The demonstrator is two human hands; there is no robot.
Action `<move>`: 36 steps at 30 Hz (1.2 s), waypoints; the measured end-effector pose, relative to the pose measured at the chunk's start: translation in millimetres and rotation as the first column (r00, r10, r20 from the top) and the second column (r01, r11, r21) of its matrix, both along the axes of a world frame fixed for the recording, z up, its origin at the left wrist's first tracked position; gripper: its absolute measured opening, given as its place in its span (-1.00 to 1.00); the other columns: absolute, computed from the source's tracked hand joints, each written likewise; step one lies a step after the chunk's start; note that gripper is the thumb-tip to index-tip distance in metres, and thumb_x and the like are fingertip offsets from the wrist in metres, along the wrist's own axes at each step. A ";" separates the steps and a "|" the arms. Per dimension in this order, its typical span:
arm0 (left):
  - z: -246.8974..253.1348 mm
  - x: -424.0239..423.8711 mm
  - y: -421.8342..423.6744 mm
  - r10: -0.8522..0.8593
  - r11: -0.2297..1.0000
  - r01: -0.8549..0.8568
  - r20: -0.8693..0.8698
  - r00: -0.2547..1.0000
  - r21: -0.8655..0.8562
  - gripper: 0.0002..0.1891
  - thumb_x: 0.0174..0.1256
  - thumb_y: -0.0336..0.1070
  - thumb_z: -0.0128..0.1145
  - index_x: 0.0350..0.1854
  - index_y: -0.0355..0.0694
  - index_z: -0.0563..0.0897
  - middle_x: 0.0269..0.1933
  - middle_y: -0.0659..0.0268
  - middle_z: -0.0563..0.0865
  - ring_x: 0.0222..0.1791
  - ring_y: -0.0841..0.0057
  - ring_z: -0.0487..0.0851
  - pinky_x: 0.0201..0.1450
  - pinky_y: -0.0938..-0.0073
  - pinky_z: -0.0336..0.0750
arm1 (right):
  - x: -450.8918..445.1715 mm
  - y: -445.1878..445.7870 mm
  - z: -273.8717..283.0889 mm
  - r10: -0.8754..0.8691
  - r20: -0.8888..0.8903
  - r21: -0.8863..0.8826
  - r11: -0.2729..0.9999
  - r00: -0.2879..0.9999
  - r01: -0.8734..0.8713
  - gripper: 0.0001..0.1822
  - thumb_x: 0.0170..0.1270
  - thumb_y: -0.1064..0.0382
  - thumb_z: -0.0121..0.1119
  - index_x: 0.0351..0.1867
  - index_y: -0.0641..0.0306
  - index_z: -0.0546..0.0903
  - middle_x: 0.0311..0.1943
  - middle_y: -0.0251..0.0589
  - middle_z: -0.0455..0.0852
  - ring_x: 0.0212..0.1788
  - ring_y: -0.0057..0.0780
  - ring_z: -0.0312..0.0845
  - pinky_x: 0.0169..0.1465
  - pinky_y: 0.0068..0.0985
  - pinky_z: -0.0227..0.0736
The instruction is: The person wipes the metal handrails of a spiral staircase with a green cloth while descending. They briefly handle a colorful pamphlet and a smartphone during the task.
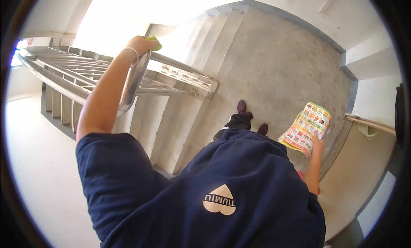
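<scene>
My left hand (pixel 140 45) is at the upper left, closed on a yellow-green cloth (pixel 154 43) at the top bend of the metal stair handrail (pixel 135 84). A pale band circles that wrist. On the right, my right hand (pixel 318 146) grips folded, printed paper flyers (pixel 310 124) by their lower edge; small coloured product pictures cover them. The fingers on the cloth are partly hidden.
Concrete steps (pixel 160 132) run beside the railing on the left, and another flight (pixel 212 39) rises beyond it. My dark shoes (pixel 241 106) stand on the concrete landing (pixel 282 55). A wooden ledge (pixel 372 124) juts out at the right, with a pale green item (pixel 366 131) there.
</scene>
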State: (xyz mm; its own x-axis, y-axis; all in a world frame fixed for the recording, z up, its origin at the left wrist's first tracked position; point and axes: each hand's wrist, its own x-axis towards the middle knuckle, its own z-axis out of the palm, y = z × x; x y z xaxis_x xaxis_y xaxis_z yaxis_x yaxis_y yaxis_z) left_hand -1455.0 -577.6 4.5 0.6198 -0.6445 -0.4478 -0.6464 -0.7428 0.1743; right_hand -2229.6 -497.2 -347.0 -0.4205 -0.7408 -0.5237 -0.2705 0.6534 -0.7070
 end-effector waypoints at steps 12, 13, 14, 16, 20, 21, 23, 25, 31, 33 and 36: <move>-98.3 148.3 -47.1 0.367 0.930 -0.337 -0.311 0.877 0.147 -0.54 0.07 0.05 0.28 -0.16 -0.26 0.67 -0.32 0.22 0.66 -0.45 0.46 0.57 -0.36 0.42 0.47 | 31.6 -15.2 -59.5 0.196 -0.224 0.170 0.972 0.955 -0.160 -0.59 0.12 0.14 0.22 -0.18 0.54 0.63 -0.36 0.05 0.72 -0.36 -0.30 0.65 -0.22 -0.33 0.48; -107.5 161.9 -48.9 0.382 0.924 -0.351 -0.307 0.872 0.152 -0.53 0.08 0.06 0.26 -0.14 -0.26 0.67 -0.33 0.23 0.65 -0.47 0.46 0.56 -0.38 0.42 0.45 | 44.4 -25.4 -53.6 0.177 -0.195 0.157 0.976 0.965 -0.148 -0.59 0.13 0.14 0.21 -0.18 0.54 0.63 -0.36 0.05 0.72 -0.36 -0.30 0.65 -0.21 -0.34 0.48; -118.0 176.4 -49.0 0.399 0.917 -0.367 -0.303 0.866 0.158 -0.51 0.09 0.08 0.24 -0.13 -0.27 0.66 -0.34 0.24 0.64 -0.48 0.47 0.54 -0.40 0.42 0.44 | 54.9 -40.5 -47.0 0.197 -0.198 0.169 0.972 0.960 -0.165 -0.59 0.14 0.14 0.20 -0.17 0.54 0.63 -0.35 0.05 0.73 -0.35 -0.30 0.65 -0.21 -0.34 0.48; -144.1 206.9 -42.6 0.435 0.900 -0.426 -0.242 0.867 0.092 -0.51 0.12 0.11 0.21 -0.11 -0.25 0.64 -0.36 0.26 0.62 -0.52 0.50 0.51 -0.44 0.43 0.41 | 109.6 -97.1 -2.9 0.249 -0.202 0.193 0.958 0.947 -0.211 -0.59 0.16 0.14 0.19 -0.16 0.55 0.62 -0.35 0.04 0.73 -0.35 -0.31 0.65 -0.20 -0.35 0.48; -162.7 222.2 -39.4 0.348 0.920 -0.387 -0.329 0.878 -0.061 -0.45 0.19 0.17 0.15 -0.01 -0.24 0.55 -0.42 0.32 0.57 -0.61 0.58 0.45 -0.52 0.50 0.35 | 149.2 -159.6 -1.9 0.298 -0.144 0.162 0.948 0.944 -0.275 -0.60 0.18 0.14 0.18 -0.15 0.52 0.63 -0.34 0.02 0.73 -0.34 -0.33 0.65 -0.21 -0.37 0.48; -151.4 207.5 -45.5 0.291 0.933 -0.346 -0.363 0.885 -0.095 -0.44 0.20 0.18 0.15 0.01 -0.24 0.53 -0.42 0.32 0.57 -0.61 0.59 0.45 -0.52 0.52 0.35 | 157.8 -171.9 -3.1 0.316 -0.127 0.157 0.942 0.940 -0.295 -0.60 0.18 0.14 0.18 -0.15 0.52 0.63 -0.34 0.02 0.73 -0.34 -0.33 0.65 -0.21 -0.37 0.48; -127.3 200.0 -31.8 0.321 0.945 -0.322 -0.366 0.873 0.060 -0.46 0.17 0.17 0.19 -0.03 -0.21 0.53 -0.61 0.37 0.51 -0.65 0.57 0.43 -0.51 0.51 0.37 | 180.7 -213.2 -12.1 0.444 -0.113 0.142 0.892 0.889 -0.428 -0.61 0.17 0.14 0.19 -0.16 0.50 0.64 -0.35 0.02 0.74 -0.33 -0.33 0.66 -0.21 -0.37 0.48; -122.3 188.7 -11.1 0.235 0.963 -0.269 -0.383 0.893 -0.037 -0.49 0.16 0.16 0.20 -0.10 -0.22 0.56 -0.61 0.36 0.52 -0.63 0.56 0.45 -0.47 0.51 0.42 | 202.7 -248.1 -20.6 0.597 -0.156 0.138 0.802 0.787 -0.581 -0.62 0.17 0.14 0.19 -0.18 0.49 0.65 -0.36 0.03 0.74 -0.32 -0.33 0.67 -0.21 -0.37 0.48; -13.6 49.1 -5.5 -0.007 0.998 0.022 -0.242 0.970 0.062 -0.42 0.16 0.16 0.12 0.11 -0.15 0.57 -0.04 0.12 0.63 -0.12 0.31 0.61 0.02 0.36 0.47 | 256.0 -337.3 -67.3 0.846 -0.193 0.140 0.526 0.498 -0.839 -0.63 0.13 0.12 0.22 -0.23 0.47 0.65 -0.39 0.05 0.73 -0.33 -0.27 0.69 -0.22 -0.32 0.49; 8.2 -10.4 10.5 -0.125 0.992 0.124 -0.095 0.988 -0.013 -0.49 0.14 0.01 0.23 0.15 -0.02 0.57 0.29 -0.01 0.38 0.16 0.13 0.52 0.20 0.28 0.42 | 258.8 -367.2 -73.5 0.899 -0.252 0.081 0.388 0.357 -0.918 -0.64 0.12 0.13 0.23 -0.25 0.46 0.65 -0.40 0.04 0.73 -0.35 -0.26 0.69 -0.23 -0.32 0.49; 32.8 -93.1 65.1 -0.234 0.962 0.261 0.262 0.936 -0.077 -0.35 -0.08 -0.20 0.39 0.19 0.29 0.53 0.29 0.07 0.40 0.30 0.12 0.36 0.29 0.28 0.33 | 270.1 -403.6 -82.7 0.946 -0.140 0.034 0.301 0.294 -0.953 -0.66 0.15 0.19 0.21 -0.19 0.49 0.64 -0.37 -0.03 0.73 -0.34 -0.38 0.64 -0.22 -0.38 0.49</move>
